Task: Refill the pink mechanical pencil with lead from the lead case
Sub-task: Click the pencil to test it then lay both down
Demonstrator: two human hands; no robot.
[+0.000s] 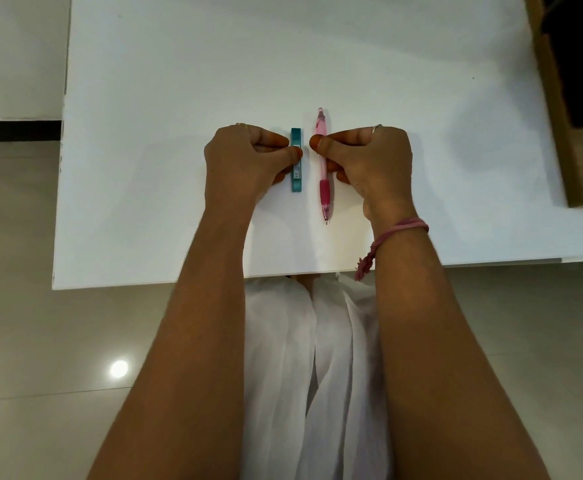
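Observation:
A pink mechanical pencil [323, 188] lies on the white table [179, 81], tip toward me, cap end pointing away. My right hand [366, 161] pinches its barrel between thumb and fingers. Just to the left lies a slim teal lead case [296, 181], parallel to the pencil. My left hand [245, 161] has thumb and fingertips closed on the case's left side and middle. Both objects still rest on the table surface.
The table's near edge [214, 282] runs just in front of my lap, its left edge at the far left. A wooden piece of furniture [560, 133] stands at the right. A pink braided band [397, 233] circles my right wrist.

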